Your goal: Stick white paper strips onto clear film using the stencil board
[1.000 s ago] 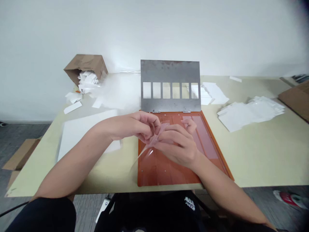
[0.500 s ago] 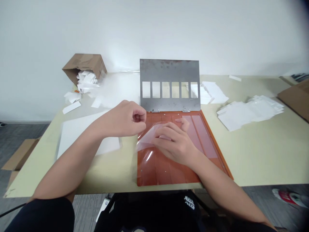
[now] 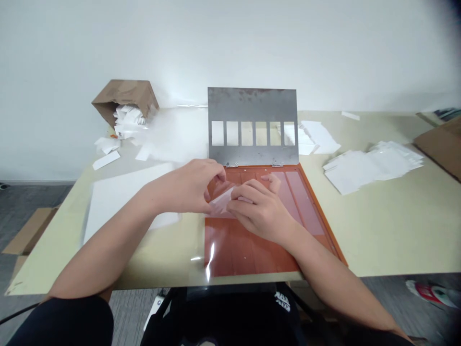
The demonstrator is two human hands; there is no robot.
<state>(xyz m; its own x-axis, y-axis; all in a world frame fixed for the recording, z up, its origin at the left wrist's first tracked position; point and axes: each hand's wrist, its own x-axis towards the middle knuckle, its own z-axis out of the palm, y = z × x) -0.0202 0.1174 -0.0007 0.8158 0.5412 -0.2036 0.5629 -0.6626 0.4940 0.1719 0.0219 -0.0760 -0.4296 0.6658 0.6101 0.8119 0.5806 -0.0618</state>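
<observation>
Since the earlier frame, the left hand point(image 3: 189, 187) has come down from above the board's top edge and closed in on the clear plastic film point(image 3: 221, 202), which is now bunched between both hands instead of lying in a loose fold under the right hand point(image 3: 261, 211). The film sits over the upper middle of the orange board point(image 3: 324, 235), and a glare on the lower part of the board suggests a clear sheet runs down toward the near edge. The left grip is narrow, its fingers curled over the film's crumpled part. The right grip is narrow too, with the fingers point(image 3: 245, 194) bent across the film and the thumb side hidden. Exactly where each fingertip meets the film cannot be told.

The board lies flat on the table point(image 3: 378, 240). A steel plate point(image 3: 252, 108) with six rectangular windows stands tilted up from its hinged far edge. A white sheet point(image 3: 122, 202) lies just left of the board, under the left forearm. Stacked white packets point(image 3: 370, 168) lie to the right, and a tipped cardboard box point(image 3: 124, 98) spills white slips point(image 3: 129, 117) at the far left.
</observation>
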